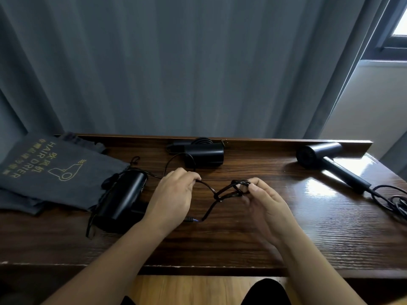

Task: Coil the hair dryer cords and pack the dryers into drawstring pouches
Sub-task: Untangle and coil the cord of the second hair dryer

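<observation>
A black cord [217, 195] is stretched above the table [242, 243] between the two hands, partly wound into a few small loops. The right hand [267, 205] has those loops pinched between thumb and curled fingertips at its upper left edge, the palm turned toward the left. The left hand [174, 195] curls its fingers round the cord a little way along, back of the hand up; from it the cord runs up and away toward the middle dryer [203, 156], which lies on its side beyond both hands near the table's far edge. A loose end hangs down between the hands and touches the wood just beside the left wrist. Left of the left hand, almost against the forearm, lies a second dryer [122, 200], its end resting by a grey pouch [55, 170] printed with gold lettering and a dryer outline. Well to the right of the right hand a third dryer [326, 160] lies with its own cord bundled loosely at the table's right edge. A grey curtain [176, 62] hangs behind the table.
</observation>
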`<state>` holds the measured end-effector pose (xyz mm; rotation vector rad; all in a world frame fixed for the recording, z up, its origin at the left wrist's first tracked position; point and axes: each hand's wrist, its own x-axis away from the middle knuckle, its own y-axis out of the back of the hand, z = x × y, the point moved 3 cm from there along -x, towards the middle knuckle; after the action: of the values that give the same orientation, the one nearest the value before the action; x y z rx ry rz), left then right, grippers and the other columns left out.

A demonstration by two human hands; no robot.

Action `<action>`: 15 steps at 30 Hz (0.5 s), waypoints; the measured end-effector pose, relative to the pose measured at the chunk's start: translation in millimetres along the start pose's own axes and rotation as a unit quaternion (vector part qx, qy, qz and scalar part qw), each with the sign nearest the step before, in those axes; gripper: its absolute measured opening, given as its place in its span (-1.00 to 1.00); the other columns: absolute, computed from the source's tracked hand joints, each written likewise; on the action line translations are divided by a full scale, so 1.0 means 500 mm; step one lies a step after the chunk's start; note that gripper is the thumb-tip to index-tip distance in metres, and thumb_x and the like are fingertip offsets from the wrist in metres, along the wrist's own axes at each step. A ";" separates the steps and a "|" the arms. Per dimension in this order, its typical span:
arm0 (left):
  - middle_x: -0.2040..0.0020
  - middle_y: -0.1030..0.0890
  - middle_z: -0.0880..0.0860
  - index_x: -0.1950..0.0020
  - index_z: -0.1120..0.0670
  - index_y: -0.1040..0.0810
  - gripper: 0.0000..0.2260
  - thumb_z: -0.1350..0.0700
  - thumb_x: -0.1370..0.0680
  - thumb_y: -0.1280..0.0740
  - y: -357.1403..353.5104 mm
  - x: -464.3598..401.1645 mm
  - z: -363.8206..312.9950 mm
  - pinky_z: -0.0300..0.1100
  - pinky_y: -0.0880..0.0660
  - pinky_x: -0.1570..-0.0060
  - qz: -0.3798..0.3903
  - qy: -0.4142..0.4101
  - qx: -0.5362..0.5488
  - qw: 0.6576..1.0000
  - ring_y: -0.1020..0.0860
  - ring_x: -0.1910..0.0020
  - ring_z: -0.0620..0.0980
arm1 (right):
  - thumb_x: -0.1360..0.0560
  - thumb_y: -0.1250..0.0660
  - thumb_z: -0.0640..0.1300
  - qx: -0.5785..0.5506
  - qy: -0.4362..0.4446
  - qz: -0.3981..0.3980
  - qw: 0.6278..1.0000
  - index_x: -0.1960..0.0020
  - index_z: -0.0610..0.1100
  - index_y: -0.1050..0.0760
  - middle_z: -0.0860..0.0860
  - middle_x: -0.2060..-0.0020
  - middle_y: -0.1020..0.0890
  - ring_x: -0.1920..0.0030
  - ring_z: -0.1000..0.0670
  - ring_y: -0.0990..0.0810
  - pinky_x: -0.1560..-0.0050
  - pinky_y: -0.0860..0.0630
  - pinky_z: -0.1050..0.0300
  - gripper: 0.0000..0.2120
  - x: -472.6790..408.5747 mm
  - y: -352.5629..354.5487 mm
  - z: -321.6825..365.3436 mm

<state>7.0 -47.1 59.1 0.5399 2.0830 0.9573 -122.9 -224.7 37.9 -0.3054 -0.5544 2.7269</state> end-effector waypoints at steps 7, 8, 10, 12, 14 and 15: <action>0.02 -0.56 -0.08 -0.15 0.07 -0.64 -0.81 0.20 -0.64 -0.26 0.005 0.001 -0.020 -0.05 -0.51 -0.09 -0.039 -0.072 0.021 0.996 -0.49 -0.07 -0.09 | -0.53 -0.38 0.19 0.215 -0.016 -0.014 0.976 -0.07 0.00 -0.65 -0.04 -0.18 -0.68 -0.24 -0.11 -0.62 -0.36 -0.44 -0.28 -0.71 0.006 -0.010 0.004; 0.02 -0.58 -0.08 -0.12 0.05 -0.65 -0.81 0.16 -0.64 -0.25 0.003 0.001 -0.023 -0.05 -0.46 -0.22 -0.044 -0.094 0.014 0.995 -0.48 -0.11 -0.10 | -0.57 -0.34 0.16 0.235 -0.016 -0.023 0.972 -0.07 -0.01 -0.65 -0.10 -0.09 -0.70 -0.15 -0.15 -0.66 -0.30 -0.49 -0.31 -0.73 0.006 -0.013 0.006; -0.01 -0.58 -0.10 -0.08 0.02 -0.66 -0.78 0.05 -0.63 -0.22 -0.001 0.004 -0.029 -0.12 -0.28 -0.37 -0.050 -0.110 -0.004 0.993 -0.45 -0.21 -0.11 | -0.59 -0.33 0.10 0.217 -0.037 -0.032 0.975 -0.03 -0.10 -0.65 -0.19 0.03 -0.72 0.06 -0.17 -0.69 -0.05 -0.63 -0.18 -0.72 0.005 -0.018 0.007; 0.02 -0.55 -0.12 -0.03 0.00 -0.63 -0.85 0.01 -0.60 -0.28 0.000 0.012 -0.032 -0.18 -0.28 -0.27 -0.062 -0.087 -0.016 0.994 -0.44 -0.16 -0.11 | -0.59 -0.32 -0.01 0.164 -0.074 -0.037 0.983 0.01 -0.21 -0.63 -0.25 0.09 -0.70 0.23 -0.08 -0.65 0.26 -0.61 0.08 -0.73 0.006 -0.028 0.005; 0.13 -0.52 -0.16 0.05 -0.01 -0.60 -0.87 -0.04 -0.58 -0.32 0.000 0.024 -0.035 -0.22 -0.39 -0.03 -0.061 -0.068 -0.001 0.996 -0.45 0.03 -0.15 | -0.61 -0.31 -0.06 0.150 -0.088 -0.059 0.983 0.04 -0.23 -0.62 -0.22 0.11 -0.70 0.30 0.03 -0.65 0.35 -0.57 0.18 -0.76 0.007 -0.029 0.003; 0.18 -0.51 -0.18 0.07 -0.01 -0.60 -0.83 -0.08 -0.57 -0.32 -0.003 0.031 -0.039 -0.25 -0.42 0.08 -0.036 -0.055 0.022 0.998 -0.45 0.11 -0.19 | -0.62 -0.30 -0.06 0.149 -0.086 -0.067 0.983 0.02 -0.24 -0.62 -0.19 0.09 -0.71 0.28 0.04 -0.67 0.34 -0.57 0.20 -0.75 0.007 -0.026 0.001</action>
<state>-17.7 -47.0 59.2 0.5261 2.0143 0.8238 -122.4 -212.4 43.4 0.0429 -0.1947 2.6688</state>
